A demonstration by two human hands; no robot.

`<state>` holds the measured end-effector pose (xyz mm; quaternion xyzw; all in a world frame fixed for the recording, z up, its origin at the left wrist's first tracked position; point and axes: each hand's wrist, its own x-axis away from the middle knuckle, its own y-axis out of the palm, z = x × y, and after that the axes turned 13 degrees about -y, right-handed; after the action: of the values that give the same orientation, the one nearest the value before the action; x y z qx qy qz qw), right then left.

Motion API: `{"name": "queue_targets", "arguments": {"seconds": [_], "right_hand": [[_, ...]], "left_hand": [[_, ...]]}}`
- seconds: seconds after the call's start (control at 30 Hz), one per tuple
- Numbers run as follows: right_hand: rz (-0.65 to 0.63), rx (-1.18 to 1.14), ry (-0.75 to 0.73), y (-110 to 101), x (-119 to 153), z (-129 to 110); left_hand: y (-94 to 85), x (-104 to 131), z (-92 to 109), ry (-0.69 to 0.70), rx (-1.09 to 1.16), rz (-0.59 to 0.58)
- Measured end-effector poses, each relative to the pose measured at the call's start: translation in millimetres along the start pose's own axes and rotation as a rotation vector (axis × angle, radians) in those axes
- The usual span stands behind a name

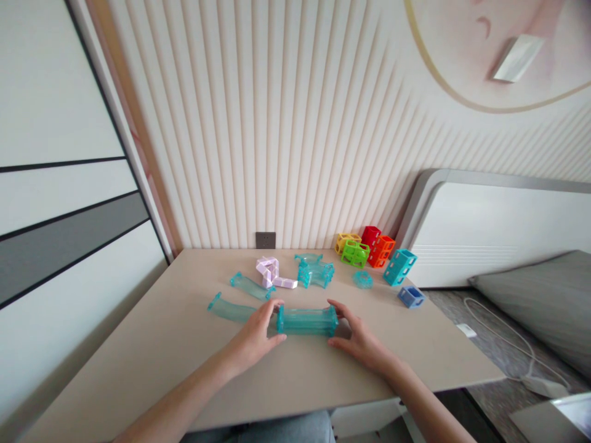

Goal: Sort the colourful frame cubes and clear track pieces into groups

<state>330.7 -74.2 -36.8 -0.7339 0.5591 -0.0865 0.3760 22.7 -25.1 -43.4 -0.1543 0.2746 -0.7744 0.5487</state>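
Observation:
A stack of translucent teal track pieces (307, 321) lies level at the middle of the table in front of me. My left hand (258, 335) grips its left end, fingers behind and thumb in front. At the right end, my right hand (360, 338) holds it the same way. Two more long teal track pieces rest to the left, a curved one (252, 286) and a longer one (228, 309) partly hidden by my left hand. Behind the stack are a group of shorter teal pieces (316, 275) and a purple-and-white folding snake puzzle (268, 271).
Toward the back right stand yellow (347, 241), green (354, 253), red (370, 235) and orange (381, 251) frame blocks. Nearer the right edge are a tall teal block (399, 266), a blue block (410, 297) and a teal ring-like piece (362, 280). A ribbed wall borders the table (184, 351).

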Motion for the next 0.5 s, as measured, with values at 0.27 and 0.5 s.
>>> {"name": "queue_targets", "arguments": {"seconds": [0.27,0.5], "right_hand": [[0.026,0.059,0.007,6.7,-0.5,0.4],[0.059,0.054,-0.014,3.6,-7.9,-8.0]], "left_hand": [[9.8,2.4,-8.4,0.037,-0.059,0.031],[9.5,2.1,-4.8,0.051,-0.040,0.031]]}}
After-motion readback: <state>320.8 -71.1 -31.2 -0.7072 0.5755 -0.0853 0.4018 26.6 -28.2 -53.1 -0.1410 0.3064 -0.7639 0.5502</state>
